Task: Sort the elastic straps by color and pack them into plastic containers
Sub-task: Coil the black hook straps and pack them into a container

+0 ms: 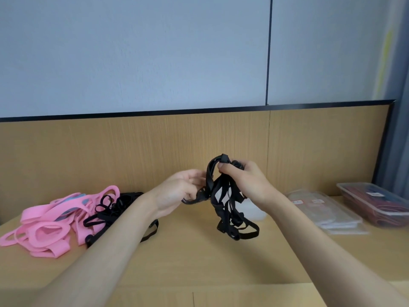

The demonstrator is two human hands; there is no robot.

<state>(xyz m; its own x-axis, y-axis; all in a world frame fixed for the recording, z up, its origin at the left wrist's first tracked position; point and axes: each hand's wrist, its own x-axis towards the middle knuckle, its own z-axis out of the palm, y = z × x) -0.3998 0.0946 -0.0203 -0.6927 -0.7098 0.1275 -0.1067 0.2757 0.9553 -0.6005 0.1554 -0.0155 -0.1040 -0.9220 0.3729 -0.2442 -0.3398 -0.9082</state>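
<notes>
My right hand [245, 182] grips a bunch of black elastic straps [228, 209] by their top, and their loops hang down above the wooden table [199, 258]. My left hand [179, 191] pinches one black strap at the bunch's left side. On the table's left lies a pile of pink straps [51, 227] with a bit of blue among them. A heap of loose black straps [110, 209] lies beside the pink ones, partly behind my left forearm.
A clear plastic container [376, 204] with red straps stands at the far right. Flat clear lids or bags [325, 211] lie next to it. A small white object [254, 210] sits behind the hanging straps. A wooden back panel borders the table.
</notes>
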